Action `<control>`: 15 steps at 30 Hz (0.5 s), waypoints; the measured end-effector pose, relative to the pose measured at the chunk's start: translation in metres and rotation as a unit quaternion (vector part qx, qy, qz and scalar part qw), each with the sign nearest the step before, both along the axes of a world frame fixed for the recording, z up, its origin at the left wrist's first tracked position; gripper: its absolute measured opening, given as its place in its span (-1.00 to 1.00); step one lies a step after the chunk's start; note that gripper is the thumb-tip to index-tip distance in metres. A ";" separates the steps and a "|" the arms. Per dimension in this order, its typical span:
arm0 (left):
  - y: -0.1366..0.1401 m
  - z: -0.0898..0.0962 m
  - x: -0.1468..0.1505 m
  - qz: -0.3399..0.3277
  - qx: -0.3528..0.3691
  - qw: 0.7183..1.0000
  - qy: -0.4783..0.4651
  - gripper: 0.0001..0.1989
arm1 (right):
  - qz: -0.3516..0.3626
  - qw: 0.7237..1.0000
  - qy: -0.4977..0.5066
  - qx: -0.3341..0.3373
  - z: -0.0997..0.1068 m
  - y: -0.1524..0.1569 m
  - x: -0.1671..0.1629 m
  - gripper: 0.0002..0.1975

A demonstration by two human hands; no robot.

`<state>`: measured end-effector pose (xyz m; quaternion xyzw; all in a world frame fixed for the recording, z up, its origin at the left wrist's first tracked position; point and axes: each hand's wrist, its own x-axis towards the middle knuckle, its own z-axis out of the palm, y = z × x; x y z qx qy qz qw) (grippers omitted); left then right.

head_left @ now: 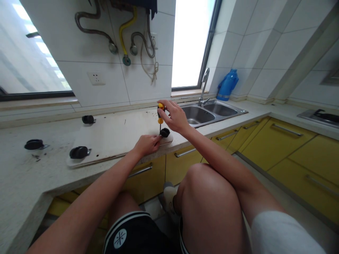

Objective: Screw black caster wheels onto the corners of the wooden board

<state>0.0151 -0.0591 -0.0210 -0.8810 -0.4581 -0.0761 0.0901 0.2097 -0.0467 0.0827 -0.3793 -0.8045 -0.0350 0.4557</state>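
Screwdriver (160, 121) stands clamped in right hand (174, 114); left hand (148, 144), grip unclear; black shorts (145, 237) bear round emblem (120, 239).

A bright window (190, 42) stands behind the sink (198, 115), beside a white tiled wall (66, 38). Yellow cabinets (178, 167) run below the sink, under the pale tabletop (26, 183).

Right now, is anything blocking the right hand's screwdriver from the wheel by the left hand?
Nothing visible blocks it: the screwdriver, upright in the right hand, reaches down beside the wheel. Fingertips of the left hand sit close by.
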 end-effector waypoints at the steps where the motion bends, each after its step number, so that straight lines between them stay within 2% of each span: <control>1: 0.000 0.000 0.000 0.000 0.000 1.000 -0.001 -0.60 | 0.006 1.000 0.018 -0.006 -0.001 0.001 0.001 -0.66; 6: 0.000 0.000 0.000 -0.003 0.000 1.000 -0.003 -0.58 | -0.028 0.998 0.062 -0.003 -0.010 0.006 0.000 -0.60; 10: 0.000 0.000 0.000 -0.002 0.000 1.000 -0.007 -0.60 | -0.024 0.999 0.032 0.018 -0.010 0.004 -0.001 -0.58; 15: 0.000 0.000 0.001 -0.005 0.000 1.000 -0.010 -0.62 | 0.003 1.000 -0.001 0.016 -0.007 0.004 0.000 -0.46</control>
